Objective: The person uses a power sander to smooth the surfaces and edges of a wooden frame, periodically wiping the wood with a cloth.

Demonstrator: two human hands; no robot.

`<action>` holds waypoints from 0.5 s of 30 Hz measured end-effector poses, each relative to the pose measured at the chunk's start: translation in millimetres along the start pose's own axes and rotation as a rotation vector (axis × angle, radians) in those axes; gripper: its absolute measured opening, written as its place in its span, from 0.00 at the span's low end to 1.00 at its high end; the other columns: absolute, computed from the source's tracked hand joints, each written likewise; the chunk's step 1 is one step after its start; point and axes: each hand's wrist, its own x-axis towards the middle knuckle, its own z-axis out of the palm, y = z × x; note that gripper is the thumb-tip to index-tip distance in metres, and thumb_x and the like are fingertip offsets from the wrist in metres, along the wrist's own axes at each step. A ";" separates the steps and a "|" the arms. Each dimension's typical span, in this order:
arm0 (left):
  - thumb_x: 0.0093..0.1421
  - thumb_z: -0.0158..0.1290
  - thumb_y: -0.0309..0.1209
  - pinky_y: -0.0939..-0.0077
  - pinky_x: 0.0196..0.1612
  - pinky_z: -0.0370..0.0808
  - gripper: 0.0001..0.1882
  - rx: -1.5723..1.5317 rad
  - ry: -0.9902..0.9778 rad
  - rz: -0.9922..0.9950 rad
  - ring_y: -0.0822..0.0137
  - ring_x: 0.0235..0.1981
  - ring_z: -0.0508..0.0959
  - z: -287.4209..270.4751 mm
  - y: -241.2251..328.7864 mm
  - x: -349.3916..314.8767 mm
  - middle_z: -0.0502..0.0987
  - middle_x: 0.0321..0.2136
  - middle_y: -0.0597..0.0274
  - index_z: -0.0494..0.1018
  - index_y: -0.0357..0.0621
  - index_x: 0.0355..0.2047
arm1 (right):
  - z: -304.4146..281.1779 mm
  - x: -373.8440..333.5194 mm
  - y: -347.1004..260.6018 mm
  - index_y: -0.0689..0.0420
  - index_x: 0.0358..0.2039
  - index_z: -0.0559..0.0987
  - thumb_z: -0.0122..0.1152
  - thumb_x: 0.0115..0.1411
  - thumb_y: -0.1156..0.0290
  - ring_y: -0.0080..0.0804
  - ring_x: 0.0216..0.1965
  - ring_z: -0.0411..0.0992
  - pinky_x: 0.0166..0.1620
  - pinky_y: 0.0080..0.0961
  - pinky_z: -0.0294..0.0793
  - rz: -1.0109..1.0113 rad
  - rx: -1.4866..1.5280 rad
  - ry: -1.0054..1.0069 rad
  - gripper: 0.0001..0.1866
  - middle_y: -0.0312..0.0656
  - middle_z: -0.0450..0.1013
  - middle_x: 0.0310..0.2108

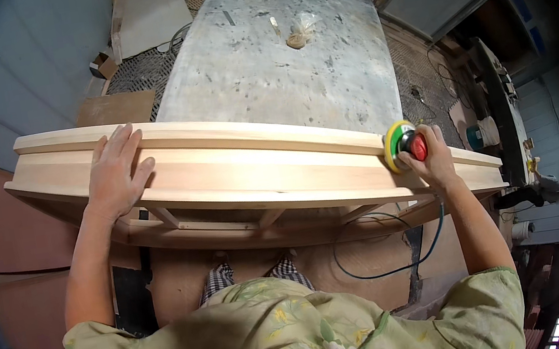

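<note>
The sander (408, 144) is held in the right grip (436, 157), with the fingers wrapped around its red and black top. Its yellow-rimmed disc is set on edge-like tilt against the pale frame (243, 173), toward the frame's right end, by the raised rail; whether the pad is in full contact cannot be told. The left grip (118, 180) is spread wide, with nothing clasped, and is laid over the frame near its left end.

If the disc were kept tilted, the wood could be gouged or the rail's edge rounded unevenly, since pressure would be put on one side only. The frame could be shifted or rocked if it were pushed from the right, as it is only pressed by a flat left grip. The dark hose (388, 274), looped below the right grip, could be snagged on the frame's lower bars, and the sander pulled off line.

Beyond the frame, the stained worktop (228, 74) is stretched away, with a clear bag (302, 32) left on it.
</note>
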 end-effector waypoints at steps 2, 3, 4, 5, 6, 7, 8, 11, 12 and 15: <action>0.64 0.47 0.47 0.55 0.68 0.50 0.32 0.087 0.056 0.093 0.50 0.63 0.63 20.4 20.1 20.7 0.65 0.59 0.43 0.63 0.32 0.58 | 14.0 29.0 -38.1 0.54 0.47 0.72 0.71 0.48 0.57 0.52 0.38 0.73 0.41 0.42 0.75 -0.059 0.034 -0.046 0.28 0.50 0.68 0.40; 0.63 0.48 0.50 0.55 0.68 0.49 0.34 0.117 -0.082 0.049 0.50 0.62 0.63 18.2 35.9 33.6 0.66 0.59 0.43 0.63 0.32 0.58 | 23.8 48.0 -68.6 0.54 0.47 0.72 0.70 0.49 0.55 0.52 0.38 0.73 0.41 0.43 0.75 -0.090 0.136 -0.122 0.29 0.51 0.68 0.40; 0.63 0.48 0.52 0.55 0.68 0.49 0.37 0.145 -0.208 -0.001 0.49 0.62 0.63 12.7 50.6 48.1 0.66 0.58 0.42 0.62 0.31 0.59 | 22.8 63.7 -112.3 0.53 0.48 0.71 0.68 0.50 0.54 0.54 0.38 0.73 0.41 0.45 0.75 -0.124 0.145 -0.186 0.28 0.52 0.68 0.40; 0.62 0.48 0.55 0.55 0.68 0.48 0.39 0.167 -0.326 -0.049 0.49 0.62 0.64 8.7 61.5 63.1 0.67 0.57 0.42 0.62 0.31 0.59 | 32.7 75.4 -144.9 0.52 0.48 0.70 0.66 0.51 0.53 0.55 0.38 0.73 0.43 0.45 0.75 -0.229 0.182 -0.186 0.28 0.53 0.69 0.41; 0.57 0.51 0.61 0.55 0.63 0.58 0.41 0.147 -0.266 0.048 0.48 0.55 0.69 24.5 52.4 71.2 0.72 0.49 0.42 0.67 0.33 0.53 | 27.9 83.0 -179.7 0.55 0.46 0.70 0.66 0.52 0.53 0.57 0.39 0.73 0.45 0.45 0.74 -0.254 0.201 -0.244 0.27 0.54 0.69 0.40; 0.55 0.52 0.61 0.55 0.58 0.62 0.39 0.066 -0.304 0.062 0.48 0.51 0.71 22.7 62.2 81.8 0.74 0.45 0.44 0.69 0.34 0.49 | 27.7 89.9 -191.6 0.55 0.46 0.70 0.65 0.52 0.53 0.58 0.39 0.73 0.46 0.45 0.74 -0.260 0.218 -0.289 0.26 0.55 0.69 0.40; 0.53 0.54 0.62 0.55 0.53 0.66 0.38 0.000 -0.337 0.069 0.47 0.47 0.74 15.8 65.0 89.2 0.76 0.40 0.45 0.71 0.36 0.44 | 21.4 95.9 -197.8 0.55 0.47 0.70 0.64 0.51 0.53 0.56 0.40 0.74 0.46 0.44 0.74 -0.253 0.201 -0.378 0.27 0.55 0.70 0.39; 0.50 0.54 0.65 0.57 0.43 0.70 0.36 0.037 -0.204 0.132 0.48 0.38 0.76 28.8 58.0 81.5 0.77 0.31 0.49 0.72 0.38 0.32 | 12.4 107.8 -133.1 0.60 0.47 0.72 0.64 0.46 0.54 0.51 0.43 0.75 0.48 0.39 0.75 -0.034 0.260 -0.487 0.31 0.59 0.75 0.40; 0.50 0.53 0.66 0.57 0.43 0.71 0.36 0.054 -0.157 0.122 0.48 0.37 0.77 26.6 54.0 79.9 0.77 0.30 0.50 0.72 0.38 0.30 | 8.5 110.4 -96.9 0.58 0.46 0.72 0.69 0.43 0.53 0.44 0.41 0.76 0.45 0.36 0.75 0.136 0.232 -0.529 0.33 0.54 0.75 0.39; 0.49 0.54 0.66 0.58 0.41 0.71 0.37 0.039 -0.136 0.125 0.49 0.35 0.77 29.7 57.4 80.3 0.77 0.30 0.50 0.73 0.38 0.30 | -5.3 103.7 27.4 0.59 0.45 0.74 0.72 0.40 0.52 0.36 0.41 0.75 0.47 0.28 0.74 0.417 0.018 -0.464 0.34 0.50 0.75 0.41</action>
